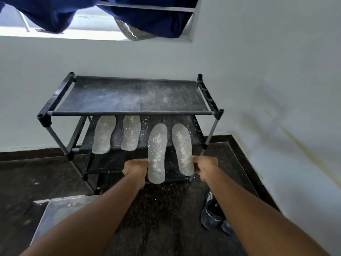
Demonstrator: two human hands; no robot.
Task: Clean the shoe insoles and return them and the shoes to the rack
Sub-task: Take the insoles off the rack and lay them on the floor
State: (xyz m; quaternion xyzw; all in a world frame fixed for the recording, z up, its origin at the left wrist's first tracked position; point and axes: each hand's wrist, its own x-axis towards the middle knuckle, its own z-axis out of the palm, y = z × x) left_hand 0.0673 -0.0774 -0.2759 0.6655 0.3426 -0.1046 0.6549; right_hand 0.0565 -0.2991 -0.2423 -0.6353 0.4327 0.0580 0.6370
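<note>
Before the black fabric-shelved shoe rack [129, 97], we pinch two grey powder-dusted foam insoles, left hand [135, 168] on one [156, 152], right hand [204, 168] on the other [182, 148], seemingly lifting them off the middle shelf for cleaning.

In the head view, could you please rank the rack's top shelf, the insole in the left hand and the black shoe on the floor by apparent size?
1. Top shelf, clearly largest.
2. Insole in the left hand and black shoe: similar; the shoe is nearer and partly hidden, so unranked.
</note>
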